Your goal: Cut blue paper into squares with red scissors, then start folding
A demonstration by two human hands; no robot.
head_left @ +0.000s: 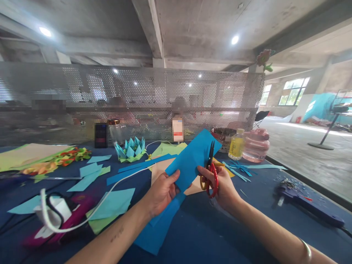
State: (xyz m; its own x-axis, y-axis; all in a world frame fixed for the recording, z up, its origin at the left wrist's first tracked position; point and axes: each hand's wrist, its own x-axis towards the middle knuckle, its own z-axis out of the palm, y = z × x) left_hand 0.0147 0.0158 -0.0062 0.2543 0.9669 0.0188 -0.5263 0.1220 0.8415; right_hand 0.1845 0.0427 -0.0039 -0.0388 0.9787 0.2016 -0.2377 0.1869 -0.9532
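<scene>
A blue paper sheet (pixel 189 157) is held up at a slant in the middle of the head view. My left hand (pixel 165 189) is closed on its lower left part, thumb on top. My right hand (pixel 217 183) has its fingers around the handles of red-handled scissors (pixel 213 176), and its thumb and fingertips also touch the sheet's lower right edge. The scissors' dark blades point up in front of the sheet. Below my left hand, another blue sheet (pixel 158 234) lies on the table, with blue strips (pixel 140 168) to the left.
A dark blue table (pixel 214 234) bears cyan paper pieces (pixel 115 203), a folded paper crown shape (pixel 130 148) and a white cable (pixel 110 192). Behind stand a yellow bottle (pixel 237 145) and a pink jug (pixel 255 145). A glue gun (pixel 310 201) lies right. A perforated metal screen (pixel 154 99) stands beyond.
</scene>
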